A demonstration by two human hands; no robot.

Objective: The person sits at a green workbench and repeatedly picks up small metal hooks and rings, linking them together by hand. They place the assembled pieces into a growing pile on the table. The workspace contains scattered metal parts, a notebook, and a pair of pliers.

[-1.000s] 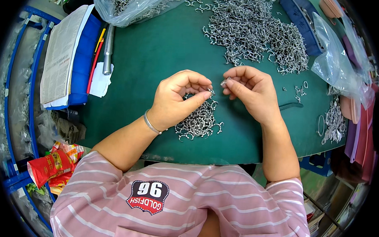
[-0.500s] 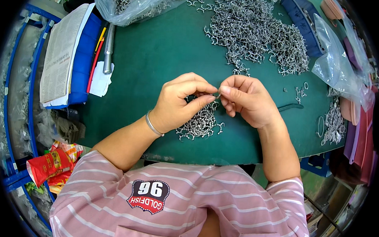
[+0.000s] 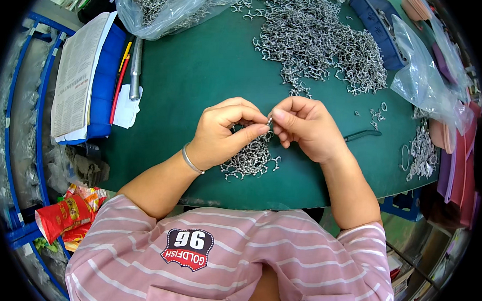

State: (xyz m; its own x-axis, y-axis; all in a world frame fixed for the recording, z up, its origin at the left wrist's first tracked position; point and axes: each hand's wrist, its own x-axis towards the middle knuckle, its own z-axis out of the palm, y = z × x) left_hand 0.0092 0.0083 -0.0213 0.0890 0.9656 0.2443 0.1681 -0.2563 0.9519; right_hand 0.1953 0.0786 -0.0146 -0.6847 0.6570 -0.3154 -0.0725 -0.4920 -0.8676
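My left hand (image 3: 226,130) and my right hand (image 3: 309,130) meet fingertip to fingertip over the green table, both closed in a pinch. Between them is a small silver metal piece (image 3: 269,121), mostly covered by the fingers, so its full shape cannot be made out. Under and beside my left fingers lies a small pile of curved silver metal pieces (image 3: 251,160). Farther back spreads a much larger heap of similar silver pieces (image 3: 314,39). To the right of my right hand rests a thin dark tool (image 3: 363,134), perhaps tweezers.
At the left stand a blue bin (image 3: 106,87) with papers, pens (image 3: 121,82) and a metal rod (image 3: 135,67). A plastic bag of metal pieces (image 3: 166,15) sits at the back. On the right are a blue tray (image 3: 380,33), a clear bag (image 3: 421,82) and silver rings and parts (image 3: 422,154).
The view has shifted slightly. My fingertips still meet in a pinch, and a little more of the silver piece shows between them. The piles look the same.
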